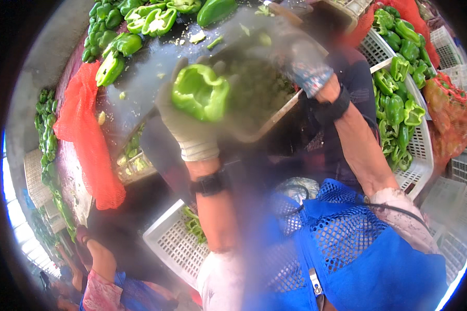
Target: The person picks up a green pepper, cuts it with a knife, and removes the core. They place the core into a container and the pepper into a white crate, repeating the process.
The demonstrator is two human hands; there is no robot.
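Observation:
A cut green bell pepper [200, 93] with its hollow inside showing rests in my left hand [184, 124]. That hand wears a pale glove, and its fingers curl round the pepper from behind. My right hand [298, 49], in a grey glove with a patterned cuff, is at the upper right, apart from the pepper. Blur covers its fingers; they seem closed round a brown, elongated thing [284, 11] whose kind I cannot make out. Below and between my hands, a container of dark green bits [257, 90] shows hazily.
Whole and halved peppers [158, 20] lie along the table's far side [150, 57]. Red mesh [85, 129] hangs over its left edge. White crates [420, 140] of peppers stand at right, beside a filled mesh bag [449, 119]. Another crate [174, 243] sits below. Another person's arm [101, 259] shows lower left.

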